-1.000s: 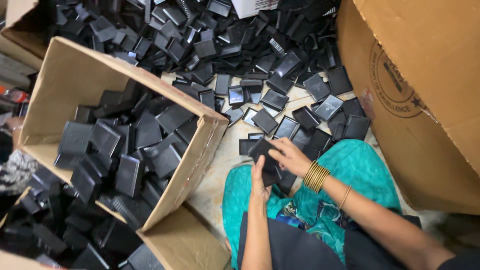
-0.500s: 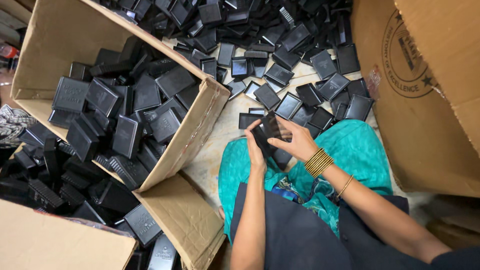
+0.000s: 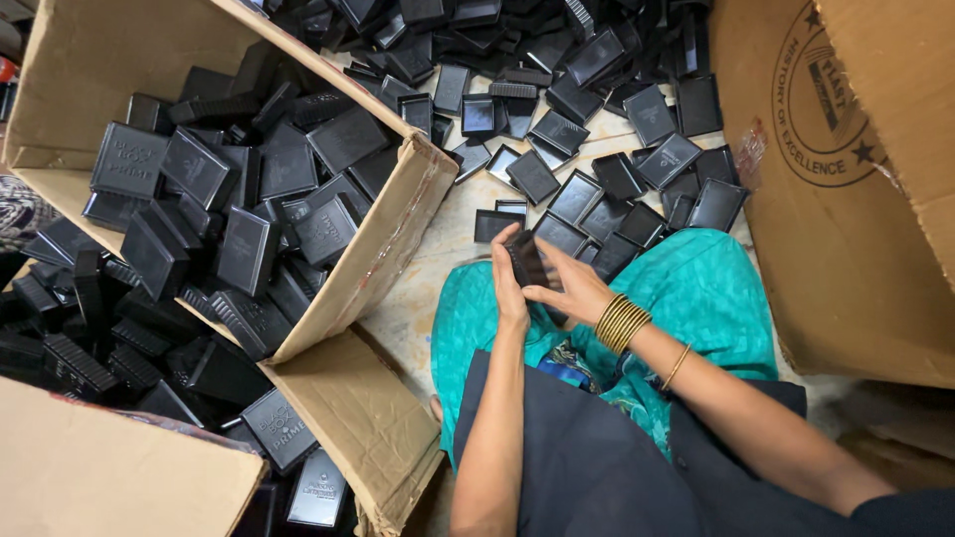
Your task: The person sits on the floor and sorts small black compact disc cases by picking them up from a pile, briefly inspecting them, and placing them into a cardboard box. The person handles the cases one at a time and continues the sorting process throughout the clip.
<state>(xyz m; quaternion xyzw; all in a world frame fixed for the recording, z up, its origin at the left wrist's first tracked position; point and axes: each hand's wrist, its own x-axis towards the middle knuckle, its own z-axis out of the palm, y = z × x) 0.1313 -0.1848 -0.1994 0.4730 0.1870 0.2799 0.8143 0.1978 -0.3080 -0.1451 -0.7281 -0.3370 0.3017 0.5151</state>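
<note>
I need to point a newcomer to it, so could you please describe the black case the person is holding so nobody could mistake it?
Start at the big open cardboard box full of black cases on the left, then look right to the person's teal lap. Just above it, the left hand and right hand meet around one small black case. It is the only case lifted off the floor; the others lie loose on the ground or piled in boxes.

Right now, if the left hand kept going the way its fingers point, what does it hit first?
The left hand points up the frame, away from the body. Past the black case it holds with the right hand, the first thing is probably the small black tray on the floor, though depth is unclear.
</note>
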